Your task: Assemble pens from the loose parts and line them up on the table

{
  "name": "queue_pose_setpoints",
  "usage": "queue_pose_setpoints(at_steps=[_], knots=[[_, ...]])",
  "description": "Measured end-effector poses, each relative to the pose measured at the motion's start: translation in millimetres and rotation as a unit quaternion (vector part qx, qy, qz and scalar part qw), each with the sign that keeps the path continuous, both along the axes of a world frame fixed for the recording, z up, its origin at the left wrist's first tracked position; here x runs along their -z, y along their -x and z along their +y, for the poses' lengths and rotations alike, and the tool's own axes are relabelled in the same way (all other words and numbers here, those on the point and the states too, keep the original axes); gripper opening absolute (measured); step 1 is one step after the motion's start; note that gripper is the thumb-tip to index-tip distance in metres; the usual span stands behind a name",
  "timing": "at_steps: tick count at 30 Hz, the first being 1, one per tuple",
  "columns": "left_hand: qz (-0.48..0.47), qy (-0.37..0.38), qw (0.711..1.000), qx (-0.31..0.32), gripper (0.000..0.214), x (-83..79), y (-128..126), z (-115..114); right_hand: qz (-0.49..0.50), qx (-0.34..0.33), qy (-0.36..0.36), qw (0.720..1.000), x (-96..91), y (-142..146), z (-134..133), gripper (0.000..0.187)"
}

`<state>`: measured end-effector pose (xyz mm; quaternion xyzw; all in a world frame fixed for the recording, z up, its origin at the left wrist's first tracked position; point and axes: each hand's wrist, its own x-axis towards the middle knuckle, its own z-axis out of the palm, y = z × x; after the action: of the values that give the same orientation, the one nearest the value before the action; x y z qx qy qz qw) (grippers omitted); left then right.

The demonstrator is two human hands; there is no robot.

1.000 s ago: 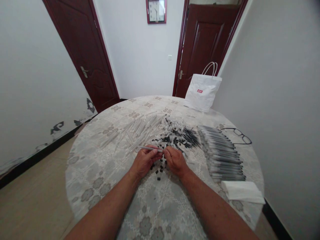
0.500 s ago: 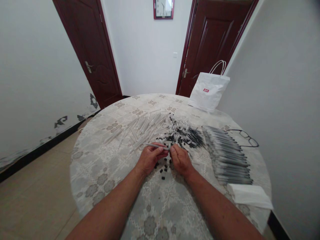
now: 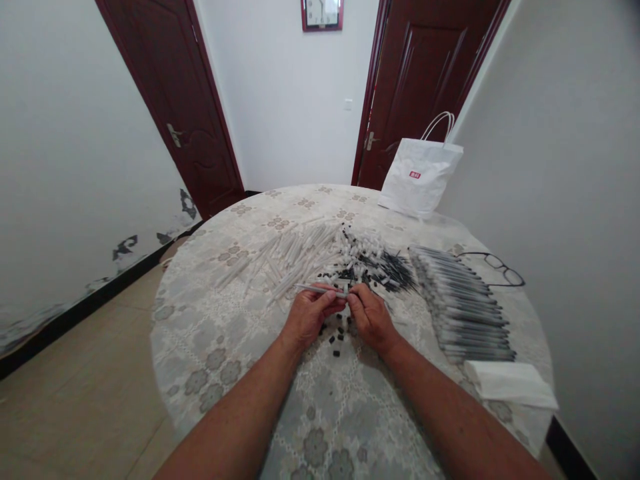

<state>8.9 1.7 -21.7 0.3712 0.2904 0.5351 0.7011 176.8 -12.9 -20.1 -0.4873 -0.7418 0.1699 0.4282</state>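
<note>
My left hand is closed around a slim pen, held nearly level with its thin end out to the left. At the pen's right end, my right hand pinches with thumb and fingers; any small part between them is hidden. Under and between the hands lie several small black plugs. Just beyond is a loose pile of translucent pen barrels. White caps and dark thin refills are heaped to its right.
A long row of assembled-looking pens lies on the right of the round table. Eyeglasses rest beside it, with a folded white sheet or bag nearer me. A white paper bag stands at the far right edge.
The view has shifted slightly, so the table and both hands sit a little further right. Both hands stay together at the pen, with little visible change in grip.
</note>
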Motion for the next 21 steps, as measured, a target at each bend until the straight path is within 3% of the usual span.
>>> queue_pose_setpoints(at_steps=[7,17,21], knots=[[0.005,0.011,1.0,-0.015,0.032,3.2,-1,-2,-0.035,0.02,-0.002,0.999,4.0,-2,3,0.035],[0.046,-0.013,0.999,-0.025,0.032,-3.2,0,-6,-0.011,-0.006,-0.02,1.0,-4.3,0,-1,0.035],[0.119,-0.057,0.991,-0.024,0.033,-13.1,8,-6,0.029,0.0,0.007,1.0,-9.6,-7,2,0.041]])
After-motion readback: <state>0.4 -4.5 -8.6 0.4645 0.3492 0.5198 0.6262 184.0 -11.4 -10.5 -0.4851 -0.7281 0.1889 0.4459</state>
